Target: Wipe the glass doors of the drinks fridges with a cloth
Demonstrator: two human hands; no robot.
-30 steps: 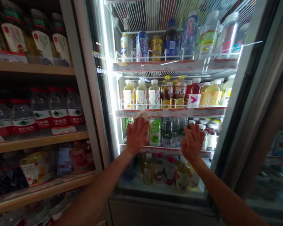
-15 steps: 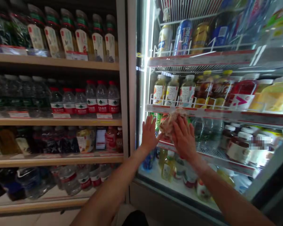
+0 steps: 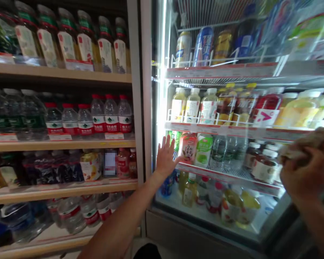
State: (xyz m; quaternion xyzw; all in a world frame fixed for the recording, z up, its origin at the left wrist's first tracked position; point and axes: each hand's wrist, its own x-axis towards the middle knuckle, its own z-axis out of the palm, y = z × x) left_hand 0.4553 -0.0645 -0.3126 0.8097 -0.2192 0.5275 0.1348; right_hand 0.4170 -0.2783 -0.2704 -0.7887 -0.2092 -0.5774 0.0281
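My left hand [image 3: 166, 156] is spread flat against the glass door [image 3: 189, 230] of a lit drinks fridge, near its left edge. Its fingers are apart and hold nothing. At the right side, my right hand [image 3: 303, 176] is closed round a crumpled, brownish cleaning cloth [image 3: 299, 147], close to the door's right frame; motion blurs it. Behind the glass, between the hands, stand a pink-labelled bottle [image 3: 188, 147], a green-labelled bottle [image 3: 203, 150] and clear water bottles [image 3: 218, 153].
Left of the fridge, an open wooden shelf unit [image 3: 56, 144] holds rows of bottled water and tea. A grey upright post [image 3: 139, 108] divides it from the fridge. Cans [image 3: 203, 46] and juice bottles [image 3: 192, 104] fill the upper fridge shelves. Light reflections streak the glass.
My right hand has swept the cloth across the glass from beside my left hand to the far right. My left hand stays at nearly the same spot. The view has shifted slightly.
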